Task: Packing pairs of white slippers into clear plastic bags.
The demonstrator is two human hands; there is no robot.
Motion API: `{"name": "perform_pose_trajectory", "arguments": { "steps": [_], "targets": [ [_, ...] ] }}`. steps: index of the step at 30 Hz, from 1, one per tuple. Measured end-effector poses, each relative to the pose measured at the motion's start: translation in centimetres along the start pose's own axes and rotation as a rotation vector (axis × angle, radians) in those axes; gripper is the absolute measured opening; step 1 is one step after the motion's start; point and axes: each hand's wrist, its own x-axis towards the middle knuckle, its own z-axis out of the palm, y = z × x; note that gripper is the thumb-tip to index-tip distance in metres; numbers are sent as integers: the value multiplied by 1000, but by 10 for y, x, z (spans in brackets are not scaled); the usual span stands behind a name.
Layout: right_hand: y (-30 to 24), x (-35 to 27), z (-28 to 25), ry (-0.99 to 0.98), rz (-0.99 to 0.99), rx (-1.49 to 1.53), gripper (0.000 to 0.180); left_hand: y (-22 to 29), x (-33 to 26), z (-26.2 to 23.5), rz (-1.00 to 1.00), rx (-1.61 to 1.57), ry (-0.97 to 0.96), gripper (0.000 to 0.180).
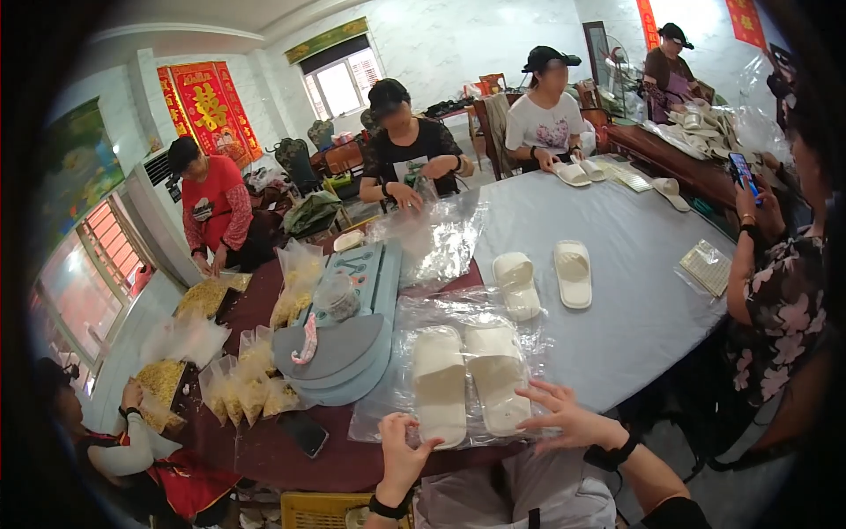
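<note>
Two cream slippers, the left slipper and the right slipper, lie side by side at the table's near edge with clear plastic film around them. My left hand is curled at the heel of the left slipper, its thumb against the edge. Over the right slipper's heel my right hand spreads its fingers, the tips touching or just above it. Farther back, another cream slipper stands partly by the film, and a matching slipper sits to its right.
A grey-blue sealing machine stands left of the slippers. Bags of yellow pieces and a black phone lie beyond it. Several people work around the table; one at right holds a phone. A yellow crate sits below.
</note>
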Motion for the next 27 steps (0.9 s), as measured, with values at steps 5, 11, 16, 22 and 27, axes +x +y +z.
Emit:
{"name": "perform_pose_trajectory", "arguments": {
  "steps": [5,11,16,22,27],
  "targets": [
    [8,-3,10,367,278,440,15,2,-1,-14,41,-80,-67,41],
    [10,16,11,733,520,437,15,18,-6,-4,-440,-798,-210,7],
    [38,21,24,638,590,-171,25,18,3,23,-575,-551,-213,4],
    [25,32,14,450,731,-177,31,38,9,25,25,188,49,38],
    [35,23,19,229,-23,-674,36,-6,-4,28,472,367,-218,46]
  ]
}}
